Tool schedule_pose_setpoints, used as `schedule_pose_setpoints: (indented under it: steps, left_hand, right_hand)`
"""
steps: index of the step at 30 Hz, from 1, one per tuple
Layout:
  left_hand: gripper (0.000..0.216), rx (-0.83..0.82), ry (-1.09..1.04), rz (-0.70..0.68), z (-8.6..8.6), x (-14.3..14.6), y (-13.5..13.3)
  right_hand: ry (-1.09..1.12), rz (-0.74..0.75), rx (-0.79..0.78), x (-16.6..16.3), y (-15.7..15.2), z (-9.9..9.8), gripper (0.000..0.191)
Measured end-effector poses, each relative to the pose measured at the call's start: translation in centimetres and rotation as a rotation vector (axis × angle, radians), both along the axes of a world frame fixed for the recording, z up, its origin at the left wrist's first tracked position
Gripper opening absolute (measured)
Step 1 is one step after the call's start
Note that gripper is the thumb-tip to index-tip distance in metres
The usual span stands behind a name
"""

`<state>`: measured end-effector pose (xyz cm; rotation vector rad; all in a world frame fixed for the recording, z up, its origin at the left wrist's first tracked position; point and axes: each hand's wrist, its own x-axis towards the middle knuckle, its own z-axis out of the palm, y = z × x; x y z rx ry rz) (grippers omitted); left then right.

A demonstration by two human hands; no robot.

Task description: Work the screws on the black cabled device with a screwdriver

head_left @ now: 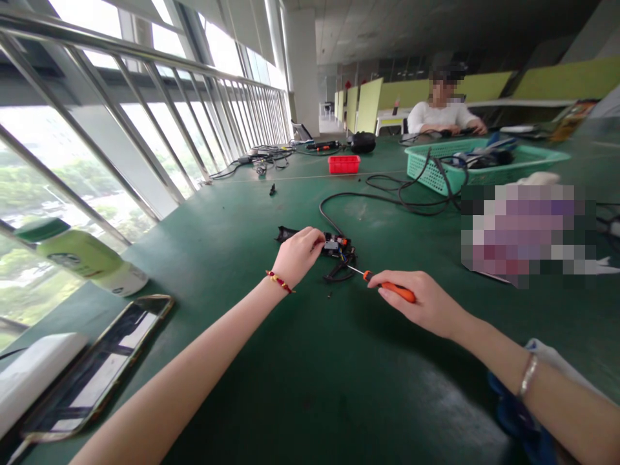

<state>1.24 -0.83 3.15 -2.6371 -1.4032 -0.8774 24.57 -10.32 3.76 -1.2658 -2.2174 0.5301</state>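
My left hand (296, 254) is closed on a small black device (335, 248) with its inner parts exposed, pinning it to the green table (339, 374). A black cable (339, 206) runs from the device toward the basket. My right hand (420, 302) grips an orange-handled screwdriver (390, 288), whose metal tip points at the device. A red bead bracelet circles my left wrist, a silver one my right.
A phone (97, 368) and a tipped green-and-white bottle (82, 257) lie at the left. A small red tray (343, 164) and a green basket (436, 173) with cables stand farther back. Another person sits at the far end. A railing lines the window on the left.
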Motion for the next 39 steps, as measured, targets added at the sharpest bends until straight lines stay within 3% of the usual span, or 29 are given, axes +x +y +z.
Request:
schedule_pose_setpoints:
  steps: [10, 18, 26, 31, 39]
  left_hand:
    - [0.015, 0.054, 0.029, -0.037, -0.8, 0.7, 1.0]
    - [0.02, 0.138, 0.203, -0.051, -1.1, 0.5, 1.4]
    - [0.034, 0.005, 0.256, 0.015, -0.2, -0.6, -1.3]
    - [0.026, -0.031, 0.332, -0.215, 0.3, -1.9, -4.1]
    - [0.03, 0.172, 0.523, -0.471, 0.1, -1.9, -6.2]
  right_hand:
    - [-0.032, 0.038, -0.005, 0.1, 0.2, -0.5, 0.024]
    - [-0.019, 0.046, 0.01, 0.1, 0.3, -0.6, 0.024]
    - [-0.027, 0.054, 0.026, 0.1, 0.2, -0.5, 0.024]
    - [-0.037, 0.042, 0.013, 0.0, 0.2, -0.5, 0.024]
    - [-0.022, 0.048, 0.035, 0.1, 0.4, -0.8, 0.024]
